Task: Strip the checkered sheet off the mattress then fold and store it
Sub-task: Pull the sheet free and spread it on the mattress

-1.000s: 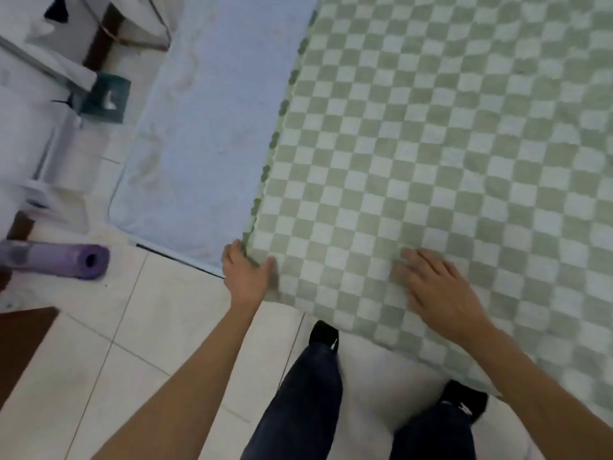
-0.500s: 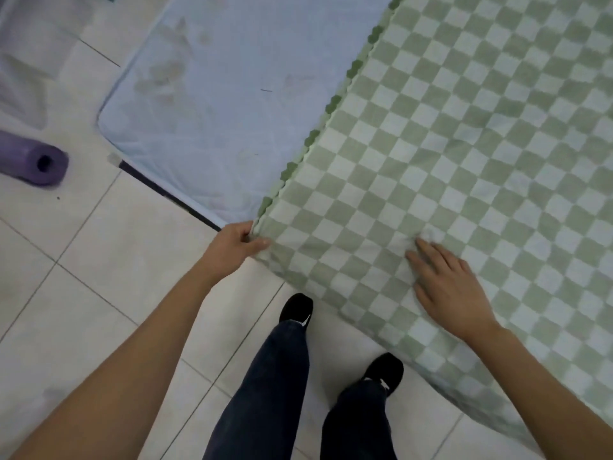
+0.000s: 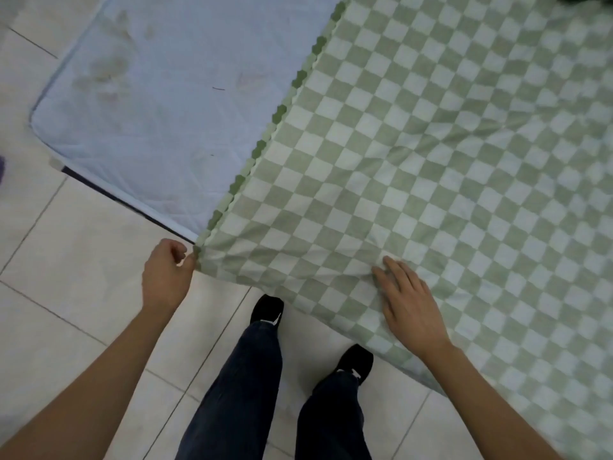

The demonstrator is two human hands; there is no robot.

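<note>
The stripping is only in its first part, as I judge it. The checkered sheet (image 3: 431,161) is covering the mattress (image 3: 159,111) from about 12 to 5 o'clock of the view. The bare blue part of the mattress is showing at 10 to 11 o'clock, so one side is uncovered and the larger side is left.

The left hand (image 3: 166,273), at 8 o'clock, is pinching the near corner (image 3: 203,257) of the sheet with curled fingers, at the end of the scalloped green trim (image 3: 280,114). The right hand (image 3: 411,307), at 4 o'clock, is lying flat on the sheet with straight fingers. It is pressing the wrinkled cloth and gripping nothing.

Folding and storing are both waiting. No box, basket or drawer is showing, so I cannot tell where the sheet is going to be kept. The person is standing on the tiled floor (image 3: 83,260), just beside the mattress edge.
</note>
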